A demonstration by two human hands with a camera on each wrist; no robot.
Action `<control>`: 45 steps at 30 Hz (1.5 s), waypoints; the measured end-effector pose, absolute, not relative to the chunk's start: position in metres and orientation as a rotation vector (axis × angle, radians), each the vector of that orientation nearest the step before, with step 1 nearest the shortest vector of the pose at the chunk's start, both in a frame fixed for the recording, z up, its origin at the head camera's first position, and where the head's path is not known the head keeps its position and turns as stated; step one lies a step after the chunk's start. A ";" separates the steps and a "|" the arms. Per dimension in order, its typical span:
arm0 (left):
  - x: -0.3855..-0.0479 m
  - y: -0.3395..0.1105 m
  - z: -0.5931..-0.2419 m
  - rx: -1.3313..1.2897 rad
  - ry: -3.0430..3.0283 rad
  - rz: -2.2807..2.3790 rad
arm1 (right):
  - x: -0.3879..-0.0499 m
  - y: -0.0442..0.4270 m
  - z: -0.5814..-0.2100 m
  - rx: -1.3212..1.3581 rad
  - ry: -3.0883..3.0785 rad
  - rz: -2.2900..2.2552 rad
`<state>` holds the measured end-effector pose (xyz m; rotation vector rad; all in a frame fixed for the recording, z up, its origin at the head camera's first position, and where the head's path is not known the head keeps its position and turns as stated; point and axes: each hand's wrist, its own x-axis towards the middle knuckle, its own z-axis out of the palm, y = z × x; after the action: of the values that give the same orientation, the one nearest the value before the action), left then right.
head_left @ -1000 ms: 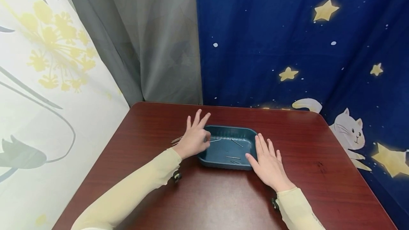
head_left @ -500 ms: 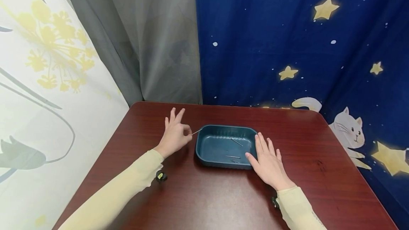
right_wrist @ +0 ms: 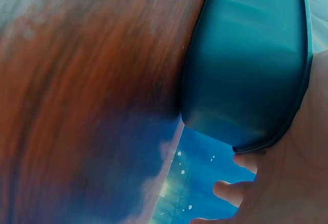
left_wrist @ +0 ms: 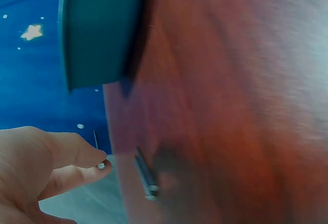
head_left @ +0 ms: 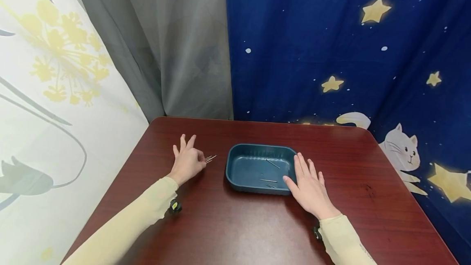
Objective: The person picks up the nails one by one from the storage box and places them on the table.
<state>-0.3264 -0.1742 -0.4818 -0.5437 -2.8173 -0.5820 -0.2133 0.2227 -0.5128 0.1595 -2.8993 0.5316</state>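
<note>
My left hand (head_left: 188, 163) is over the table left of the dark teal tray (head_left: 232, 184). Its thumb and index finger pinch a thin metal nail (left_wrist: 101, 166), whose head shows at the fingertips in the left wrist view. Close by, a few nails (left_wrist: 146, 175) lie on the table; in the head view thin nail ends stick out past the fingers. Inside the tray, several nails (head_left: 269, 180) lie scattered. My right hand (head_left: 310, 189) rests against the tray's right rim, fingers straight and thumb at the near corner.
The tray stands on a reddish-brown wooden table (head_left: 250, 228). Behind the table hang a grey curtain (head_left: 195, 52) and a blue one with stars (head_left: 294, 52). A white patterned curtain (head_left: 73, 142) is along the left side.
From over the tray's left end, my left hand has moved left with a nail, down to the nails on the table. One nail fewer shows in the tray. The right hand has stayed put.
</note>
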 end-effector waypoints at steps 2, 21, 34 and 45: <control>-0.326 -0.176 -0.487 -0.537 -2.832 -0.571 | -0.213 0.223 -0.513 0.160 -2.901 0.531; -0.329 -0.180 -0.510 -0.528 -2.821 -0.425 | -0.214 0.223 -0.514 0.160 -2.902 0.543; -0.327 -0.179 -0.510 -0.547 -2.815 -0.450 | -0.213 0.223 -0.514 0.158 -2.904 0.548; -0.320 -0.151 -0.488 -0.699 -2.633 -0.568 | -0.213 0.222 -0.512 0.154 -2.910 0.535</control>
<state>-0.3197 -0.1513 -0.4880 -0.6989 -2.6332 -0.5684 -0.2127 0.2223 -0.5121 0.1541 -2.9101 0.5347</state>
